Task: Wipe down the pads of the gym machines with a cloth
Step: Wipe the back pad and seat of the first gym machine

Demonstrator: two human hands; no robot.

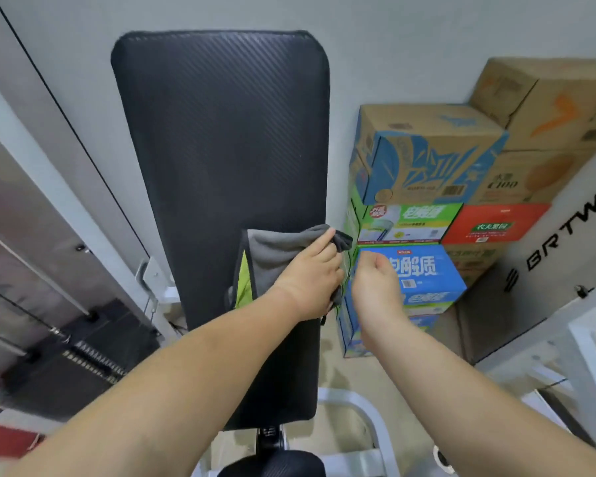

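The left hand (307,280) lay on the grey cloth (276,253). Its forefinger was stretched straight along the fabric and its other fingers were bent over the cloth at the right edge of the black back pad (221,149), gripping the cloth there. Under that grip the cloth lay against the lower half of the pad, reaching from the hand towards the middle of the pad. A yellow-green side of the cloth showed in a fold just left of the wrist. A dark corner of the cloth poked out past the fingertips, beyond the pad's edge. Above the grip ran most of the upright pad, ribbed and bare, up against the pale wall. Just to the right of the grip, off the pad and apart from the cloth, the right hand (375,284) hung in the air with its fingers curled in and nothing visible in them. Behind that hand stood a stack of cardboard boxes (427,156), with a blue box (424,270) nearest it. Well to the left of the grip and lower sat a dark weight stack (83,356). Below the grip, past the pad's bottom edge, the black seat pad (272,464) showed at the edge of view, with a white frame tube (351,404) beside it.
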